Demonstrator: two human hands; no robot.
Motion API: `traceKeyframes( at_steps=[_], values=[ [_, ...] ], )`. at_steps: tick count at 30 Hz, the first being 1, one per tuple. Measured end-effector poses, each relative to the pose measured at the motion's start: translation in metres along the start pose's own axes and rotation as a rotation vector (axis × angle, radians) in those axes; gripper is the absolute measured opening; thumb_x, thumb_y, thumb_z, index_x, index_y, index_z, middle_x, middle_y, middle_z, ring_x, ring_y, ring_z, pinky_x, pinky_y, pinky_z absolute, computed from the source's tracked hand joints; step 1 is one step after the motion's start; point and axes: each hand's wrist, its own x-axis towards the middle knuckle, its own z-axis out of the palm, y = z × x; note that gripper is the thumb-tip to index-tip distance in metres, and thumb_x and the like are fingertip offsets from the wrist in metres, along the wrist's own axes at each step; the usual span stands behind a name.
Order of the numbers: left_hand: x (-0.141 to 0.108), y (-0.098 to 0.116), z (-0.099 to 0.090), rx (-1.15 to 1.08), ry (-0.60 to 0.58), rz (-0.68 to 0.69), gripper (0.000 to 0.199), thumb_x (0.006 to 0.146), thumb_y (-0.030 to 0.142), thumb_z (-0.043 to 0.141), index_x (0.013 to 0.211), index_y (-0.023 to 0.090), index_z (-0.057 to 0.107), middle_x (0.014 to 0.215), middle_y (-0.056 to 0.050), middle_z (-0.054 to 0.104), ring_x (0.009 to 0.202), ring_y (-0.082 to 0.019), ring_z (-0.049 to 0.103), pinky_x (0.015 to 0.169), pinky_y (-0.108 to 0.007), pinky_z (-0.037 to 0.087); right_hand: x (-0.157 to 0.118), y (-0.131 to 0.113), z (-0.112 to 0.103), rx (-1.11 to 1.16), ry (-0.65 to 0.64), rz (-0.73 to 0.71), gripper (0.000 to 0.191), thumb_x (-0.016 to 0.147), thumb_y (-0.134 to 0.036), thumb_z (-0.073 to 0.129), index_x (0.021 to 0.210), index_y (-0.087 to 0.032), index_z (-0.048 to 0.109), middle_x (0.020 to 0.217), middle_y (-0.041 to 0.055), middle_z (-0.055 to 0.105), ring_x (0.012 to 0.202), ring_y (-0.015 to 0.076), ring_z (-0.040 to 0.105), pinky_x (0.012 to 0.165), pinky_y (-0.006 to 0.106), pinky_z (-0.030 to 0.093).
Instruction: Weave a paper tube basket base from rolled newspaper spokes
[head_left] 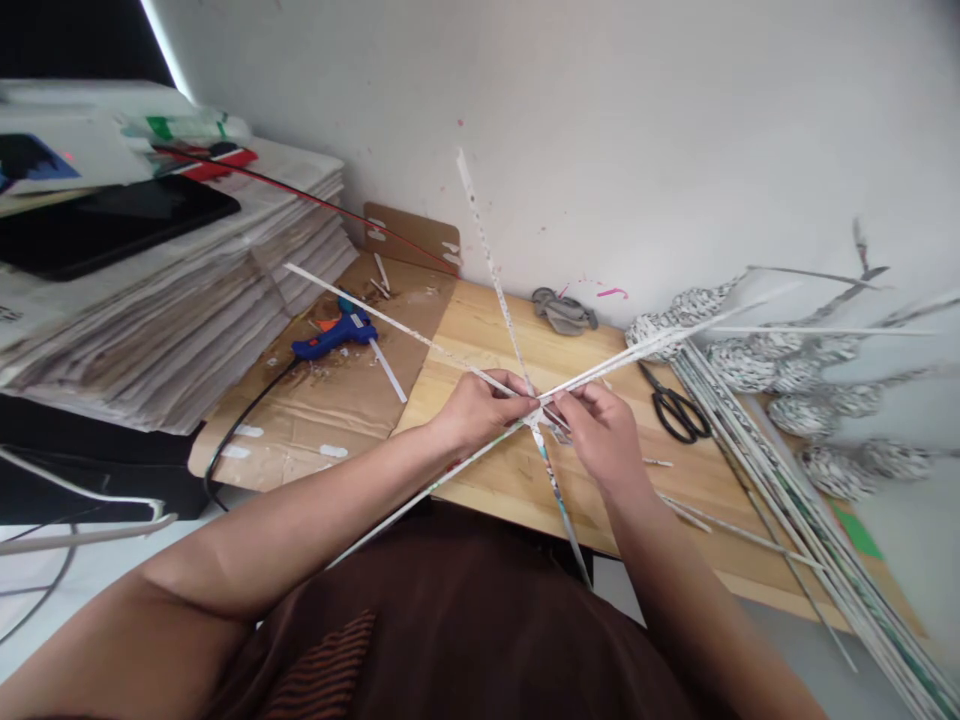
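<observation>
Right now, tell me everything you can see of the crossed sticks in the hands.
The crossed sticks are thin, long and mostly white, with dark printed specks and some coloured patches; they look like rolled paper. Fingers of the left hand and right hand pinch them near their crossing. They spread like spokes: upward, up-left, down-left, downward, and several close together to the right. The crossing appears in front of the wooden tabletop; whether it is glued, I cannot tell.
</observation>
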Motion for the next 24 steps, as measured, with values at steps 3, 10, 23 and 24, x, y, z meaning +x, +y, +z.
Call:
traceKeyframes(
  at_steps=[3,10,23,24],
  values=[
    [0.0,0.0,-0.003,0.072,-0.013,0.018,0.021,0.063,0.026,0.08,0.07,0.014,0.063,0.07,-0.002,0.067,0.063,-0.012,0.06,0.066,-0.026,0.046,0.005,0.001,-0.001,0.064,-0.043,0.103,0.029,0.078,-0.047,0.067,0.072,-0.019,0.064,0.068,0.0021,0.068,0.063,0.0165,0.064,0.063,0.029,0.051],
    [0.0,0.005,-0.006,0.235,0.01,0.124,0.017,0.065,0.024,0.076,0.069,0.015,0.061,0.067,0.0,0.065,0.061,-0.011,0.057,0.062,-0.025,0.044,0.009,-0.01,-0.002,0.107,-0.024,0.083,0.042,0.079,-0.059,0.066,0.075,-0.017,0.068,0.067,0.0033,0.067,0.06,0.0132,0.062,0.059,0.024,0.05],
    [-0.003,0.005,-0.008,0.102,-0.012,0.137,0.023,0.064,0.032,0.079,0.067,0.016,0.063,0.067,-0.002,0.066,0.063,-0.013,0.06,0.065,-0.027,0.047,0.015,-0.013,-0.005,-0.096,-0.26,0.119,0.031,0.071,-0.046,0.074,0.081,-0.016,0.073,0.071,0.0029,0.07,0.064,0.0157,0.061,0.059,0.027,0.046],
    [-0.004,0.007,-0.008,0.117,-0.021,0.137,0.022,0.064,0.032,0.079,0.067,0.016,0.063,0.067,-0.002,0.066,0.063,-0.013,0.06,0.065,-0.027,0.046,0.015,-0.013,-0.005,-0.094,-0.262,0.135,0.032,0.07,-0.047,0.074,0.078,-0.016,0.072,0.068,0.0023,0.069,0.062,0.0154,0.06,0.058,0.027,0.045]
  ],
)
